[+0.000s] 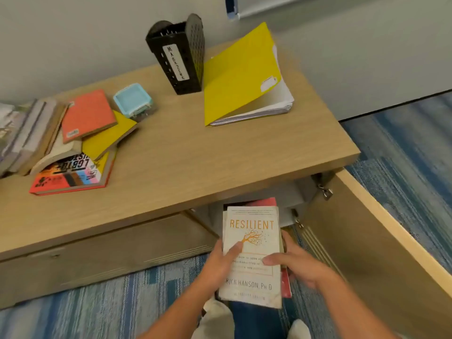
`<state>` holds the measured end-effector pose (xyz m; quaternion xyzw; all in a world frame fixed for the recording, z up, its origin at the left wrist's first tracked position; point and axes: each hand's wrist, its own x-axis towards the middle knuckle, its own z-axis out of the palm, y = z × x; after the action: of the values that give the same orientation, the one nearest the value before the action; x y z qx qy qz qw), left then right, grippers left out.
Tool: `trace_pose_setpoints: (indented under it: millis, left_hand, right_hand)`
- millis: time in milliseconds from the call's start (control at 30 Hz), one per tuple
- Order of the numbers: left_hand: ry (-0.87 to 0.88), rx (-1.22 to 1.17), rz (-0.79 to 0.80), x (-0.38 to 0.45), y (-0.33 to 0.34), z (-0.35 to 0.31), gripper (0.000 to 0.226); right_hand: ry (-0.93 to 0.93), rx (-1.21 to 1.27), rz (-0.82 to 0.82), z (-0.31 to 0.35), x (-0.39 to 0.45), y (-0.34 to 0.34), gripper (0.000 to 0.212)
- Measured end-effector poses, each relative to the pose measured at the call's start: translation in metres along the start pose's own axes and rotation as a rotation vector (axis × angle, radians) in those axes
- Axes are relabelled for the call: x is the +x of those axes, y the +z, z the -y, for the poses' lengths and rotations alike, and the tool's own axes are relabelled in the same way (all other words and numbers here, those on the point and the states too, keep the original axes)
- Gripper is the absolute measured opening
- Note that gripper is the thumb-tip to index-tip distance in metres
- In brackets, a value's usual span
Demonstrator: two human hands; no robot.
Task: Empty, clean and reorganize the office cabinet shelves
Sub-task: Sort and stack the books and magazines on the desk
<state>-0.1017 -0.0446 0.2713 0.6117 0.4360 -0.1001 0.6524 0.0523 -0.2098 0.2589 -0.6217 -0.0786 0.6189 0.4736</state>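
The light wood-grain cabinet top, the surface (186,152), fills the space above and beyond both hands, and the open cabinet door (362,241) stands off to the right of the right hand. Up past the hands on the surface are a fat yellow folder of white papers (242,79), a black perforated magazine holder (179,55), a loose heap of books topped by an orange one (88,113), and a small pale blue plastic tub (133,100).

Between the hands is a small stack of books with a white paperback titled "Resilient" (252,255) on top and a red book under it, held just outside the cabinet opening. The left hand (220,260) grips the stack's left edge, thumb lying on the cover; the right hand (296,265) clasps the right edge, thumb across the cover.

This looks like the emptying step. Next, the stack likely needs lifting clear of the overhanging top and setting on a bare patch of surface.
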Motion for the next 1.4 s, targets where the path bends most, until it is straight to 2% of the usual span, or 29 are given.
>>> trace_pose_setpoints:
  millis: [167, 267, 400, 500, 600, 767, 867, 933, 967, 1000, 1100, 1200, 1300, 1400]
  left_hand:
    - [0.107, 0.146, 0.014, 0.112, 0.013, -0.019, 0.046]
    - [0.209, 0.239, -0.006, 0.185, 0.008, -0.027, 0.048]
    - [0.428, 0.272, 0.052, 0.270, 0.010, -0.023, 0.033]
    - [0.465, 0.256, 0.087, 0.306, 0.016, -0.024, 0.028]
    - [0.486, 0.298, 0.021, 0.330, 0.021, -0.027, 0.034]
    - [0.688, 0.166, -0.017, 0.348, 0.017, -0.022, 0.032]
    - [0.776, -0.093, -0.235, 0.361, 0.007, -0.008, 0.025]
    - [0.809, -0.146, -0.390, 0.366, 0.000, 0.009, 0.010]
    - [0.803, -0.089, -0.418, 0.365, -0.003, 0.016, 0.007]
    - [0.799, 0.006, -0.443, 0.363, -0.006, 0.023, 0.018]
    - [0.773, 0.296, -0.521, 0.357, -0.019, 0.038, 0.038]
    - [0.720, 0.623, -0.658, 0.339, -0.029, 0.047, 0.045]
    - [0.697, 0.720, -0.772, 0.325, -0.039, 0.051, 0.050]
    - [0.701, 0.710, -0.836, 0.319, -0.043, 0.052, 0.050]
  right_hand:
    - [-0.143, 0.179, -0.211, -0.008, 0.069, -0.035, 0.084]
    - [-0.222, 0.163, -0.242, -0.007, 0.133, -0.060, 0.080]
    - [-0.330, 0.165, -0.246, -0.021, 0.209, -0.095, 0.068]
    - [-0.447, 0.151, -0.258, -0.023, 0.241, -0.117, 0.057]
    - [-0.499, 0.073, -0.275, -0.017, 0.258, -0.133, 0.052]
    - [-0.613, -0.058, -0.299, -0.003, 0.284, -0.152, 0.042]
    - [-0.724, -0.068, -0.363, 0.019, 0.308, -0.151, 0.034]
    - [-0.820, -0.083, -0.484, 0.038, 0.333, -0.148, 0.048]
    - [-0.861, -0.087, -0.558, 0.050, 0.347, -0.148, 0.061]
    - [-0.903, -0.082, -0.612, 0.059, 0.360, -0.148, 0.069]
    - [-0.988, -0.122, -0.750, 0.089, 0.389, -0.144, 0.078]
    - [-1.039, -0.249, -0.930, 0.118, 0.404, -0.138, 0.091]
    - [-1.024, -0.453, -1.059, 0.136, 0.413, -0.139, 0.093]
    - [-1.043, -0.495, -1.151, 0.141, 0.417, -0.145, 0.091]
